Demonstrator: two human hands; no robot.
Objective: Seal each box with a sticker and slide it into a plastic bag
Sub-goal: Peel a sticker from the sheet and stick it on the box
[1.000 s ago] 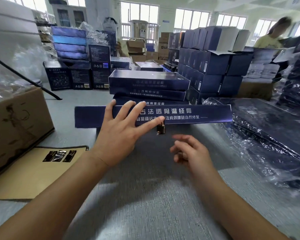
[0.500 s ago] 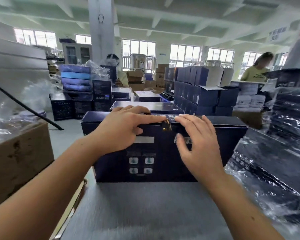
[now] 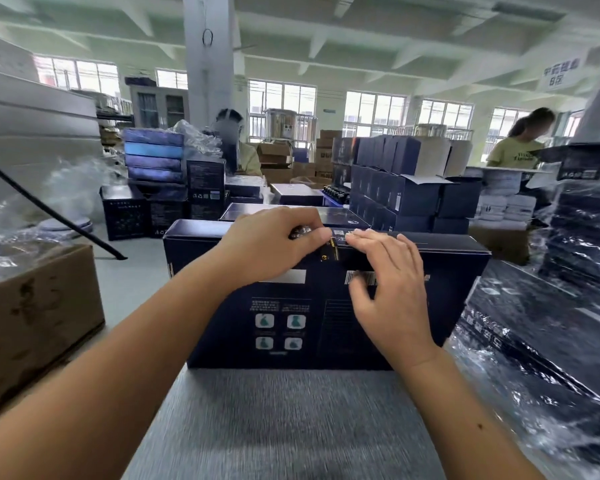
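Observation:
A dark blue box (image 3: pixel 291 306) stands on its long edge on the grey table (image 3: pixel 284 417), its printed back face toward me. A small dark and gold sticker (image 3: pixel 332 249) sits across its top edge at the middle. My left hand (image 3: pixel 267 244) grips the top edge just left of the sticker, fingers curled over the top and thumb pointing at the sticker. My right hand (image 3: pixel 388 289) rests on the same edge just right of the sticker, fingertips pressing the top, thumb spread down over the barcode.
Boxes wrapped in clear plastic (image 3: pixel 551 341) are piled at the right. A brown carton (image 3: pixel 32 317) stands at the left, a black rod (image 3: pixel 49 209) slanting above it. Stacks of blue boxes (image 3: pixel 406 192) rise behind, with two people working farther back.
The box went from lying flat to standing on its edge. My right hand came up from the table onto the top edge, and my left fingers curled over the top.

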